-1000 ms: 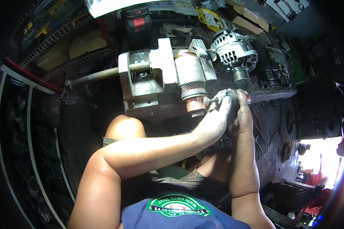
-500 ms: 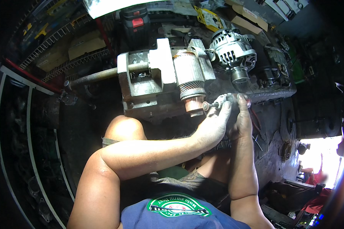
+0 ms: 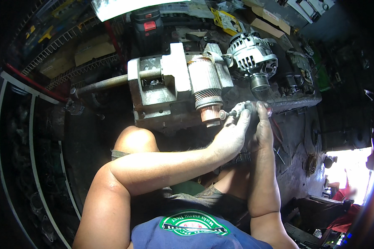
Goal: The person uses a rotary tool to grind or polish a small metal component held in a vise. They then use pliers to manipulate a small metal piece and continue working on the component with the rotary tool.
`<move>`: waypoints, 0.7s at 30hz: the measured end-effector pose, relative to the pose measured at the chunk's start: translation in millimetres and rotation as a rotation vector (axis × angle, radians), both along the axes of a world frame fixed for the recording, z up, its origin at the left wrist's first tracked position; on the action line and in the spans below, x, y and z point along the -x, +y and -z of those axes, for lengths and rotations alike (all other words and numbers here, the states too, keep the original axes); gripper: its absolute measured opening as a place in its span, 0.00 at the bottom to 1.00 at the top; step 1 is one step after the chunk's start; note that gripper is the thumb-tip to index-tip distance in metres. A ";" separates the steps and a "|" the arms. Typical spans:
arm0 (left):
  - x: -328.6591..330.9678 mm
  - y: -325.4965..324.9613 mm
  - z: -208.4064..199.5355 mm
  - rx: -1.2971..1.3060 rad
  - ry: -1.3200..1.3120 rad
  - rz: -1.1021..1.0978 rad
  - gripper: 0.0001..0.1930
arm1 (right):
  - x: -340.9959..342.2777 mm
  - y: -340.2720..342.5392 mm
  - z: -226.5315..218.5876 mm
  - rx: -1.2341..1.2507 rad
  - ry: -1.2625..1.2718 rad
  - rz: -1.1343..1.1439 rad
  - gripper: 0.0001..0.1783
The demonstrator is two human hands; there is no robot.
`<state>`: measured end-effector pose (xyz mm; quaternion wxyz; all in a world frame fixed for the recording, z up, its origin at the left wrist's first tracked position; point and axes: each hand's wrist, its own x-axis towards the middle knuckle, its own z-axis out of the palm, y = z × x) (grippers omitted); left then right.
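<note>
Bench vise (image 3: 153,89), grey, jaws clamping armature (image 3: 204,85), its copper commutator (image 3: 210,113) toward person. Left hand (image 3: 230,137) closed around small rotary tool (image 3: 237,111), tip at commutator. Right hand (image 3: 262,130) gripping tool body. Alternator (image 3: 251,58) behind.

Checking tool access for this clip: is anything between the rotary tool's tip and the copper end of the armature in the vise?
Nothing visible. The rotary tool, held in both the left hand and right hand, has its tip right at the copper end of the armature clamped in the vise.
</note>
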<state>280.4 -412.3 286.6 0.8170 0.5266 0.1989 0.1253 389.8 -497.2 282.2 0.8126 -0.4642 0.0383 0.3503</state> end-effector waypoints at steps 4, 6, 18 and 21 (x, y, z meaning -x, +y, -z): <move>-6.8 5.2 5.0 -0.042 0.040 0.015 0.31 | -1.8 4.1 -1.8 0.017 -0.012 0.027 0.20; -9.4 7.6 5.6 -0.054 0.047 0.005 0.30 | -2.4 6.6 -3.5 0.000 -0.002 0.015 0.19; -4.8 12.9 -5.1 -0.062 -0.020 0.039 0.37 | -5.9 9.7 -3.1 -0.028 0.024 -0.005 0.20; -5.8 14.1 -4.5 -0.047 0.015 0.064 0.39 | -5.7 9.2 -3.0 0.006 0.012 0.007 0.20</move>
